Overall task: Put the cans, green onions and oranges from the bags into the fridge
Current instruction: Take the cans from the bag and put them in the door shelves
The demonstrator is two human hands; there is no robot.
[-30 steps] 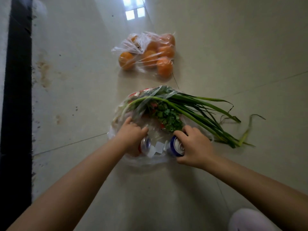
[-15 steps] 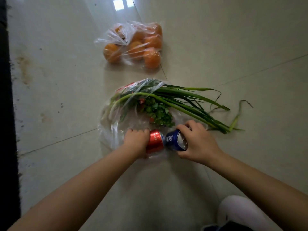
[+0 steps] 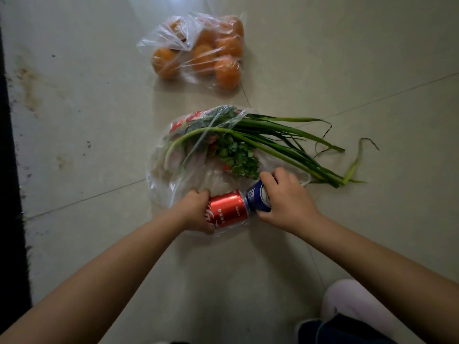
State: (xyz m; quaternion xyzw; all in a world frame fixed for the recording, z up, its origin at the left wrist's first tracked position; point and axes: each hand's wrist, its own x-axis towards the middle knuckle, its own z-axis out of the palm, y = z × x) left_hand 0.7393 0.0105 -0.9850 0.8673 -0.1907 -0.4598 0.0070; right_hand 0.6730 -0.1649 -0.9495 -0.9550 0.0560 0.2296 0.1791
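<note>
Nearest you, your left hand (image 3: 196,211) is wrapped around a red cola can (image 3: 227,211), which lies on its side at the mouth of a clear plastic bag (image 3: 171,187) on the tiled floor (image 3: 99,120). Your right hand (image 3: 285,201) is closed around a blue Pepsi can (image 3: 258,196), tilted, its end touching the end of the red can. Just beyond your hands, inside the same bag, sits a bunch of cilantro (image 3: 237,155), with more red packaging showing through the plastic at the bag's far edge. The green onions (image 3: 285,142) lie across the bag, their pale ends inside it on the left and their long leaves spilling out onto the floor to the right. Farther off, well apart from this bag, a second clear bag (image 3: 173,36) holds the oranges (image 3: 216,53), all resting on the floor.
</note>
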